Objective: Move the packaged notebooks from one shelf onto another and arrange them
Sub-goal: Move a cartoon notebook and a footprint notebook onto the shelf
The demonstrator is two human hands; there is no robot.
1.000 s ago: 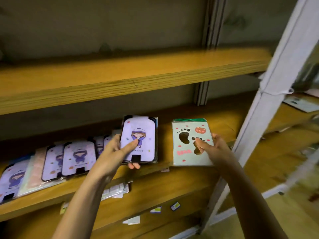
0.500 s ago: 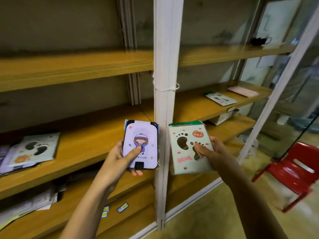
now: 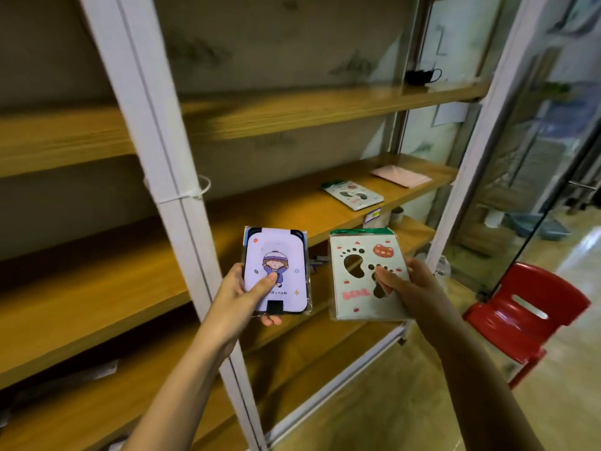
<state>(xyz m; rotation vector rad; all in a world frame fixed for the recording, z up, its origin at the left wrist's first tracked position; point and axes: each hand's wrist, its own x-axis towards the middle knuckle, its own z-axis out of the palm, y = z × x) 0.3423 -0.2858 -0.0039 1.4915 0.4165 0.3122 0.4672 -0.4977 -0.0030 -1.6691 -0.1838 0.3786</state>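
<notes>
Your left hand (image 3: 239,296) has its grip pinching the purple notebook (image 3: 275,274), thumb pressed on the glossy wrap; your right hand (image 3: 411,288) pinches the pale-green footprint notebook (image 3: 367,275) likewise. Both hang in mid-air short of the wooden shelf (image 3: 292,206). Ahead of the right grip lies a matching notebook (image 3: 353,194): set yours flat beside it, edges squared, since the slick film probably slides.

At frame centre, 2 notebooks sit side by side: the left notebook (image 3: 275,270) in the left hand (image 3: 240,297), the right notebook (image 3: 364,275) in the right hand (image 3: 409,284). Behind them, upper right, 2 packages lie on the middle shelf (image 3: 292,206).
</notes>
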